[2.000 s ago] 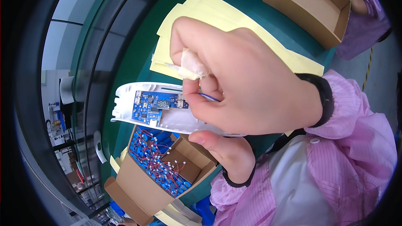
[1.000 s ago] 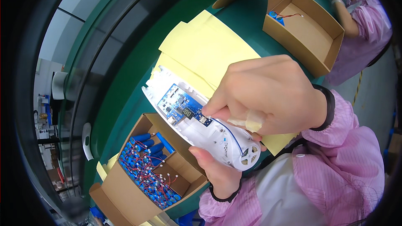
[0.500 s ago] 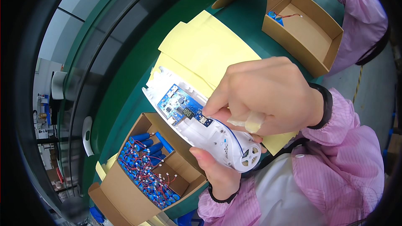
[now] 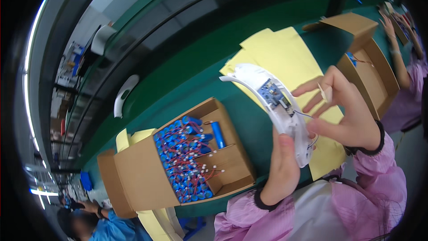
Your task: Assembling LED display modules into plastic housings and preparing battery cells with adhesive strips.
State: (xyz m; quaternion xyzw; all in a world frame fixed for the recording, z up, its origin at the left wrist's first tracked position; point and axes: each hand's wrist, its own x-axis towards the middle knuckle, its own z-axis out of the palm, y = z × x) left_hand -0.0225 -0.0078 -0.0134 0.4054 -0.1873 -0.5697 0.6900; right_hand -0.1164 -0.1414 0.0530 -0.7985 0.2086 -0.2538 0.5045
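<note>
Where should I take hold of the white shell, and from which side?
Probably best by the lower part of the white shell, from the person's left, as the left hand does, with the thumb along the outer wall. The shell is long and curved; the board and wire show on its inner side, so the outer wall looks clearer.

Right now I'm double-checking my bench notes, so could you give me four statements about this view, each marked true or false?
1. The left hand holds the white shell. True.
2. The open cardboard box left of the left hand contains blue cells. True.
3. The blue circuit board lies in that cardboard box. False: the blue circuit board sits inside the white shell.
4. The right hand is clenched in a fist. False: the right hand's fingers are spread.
</note>
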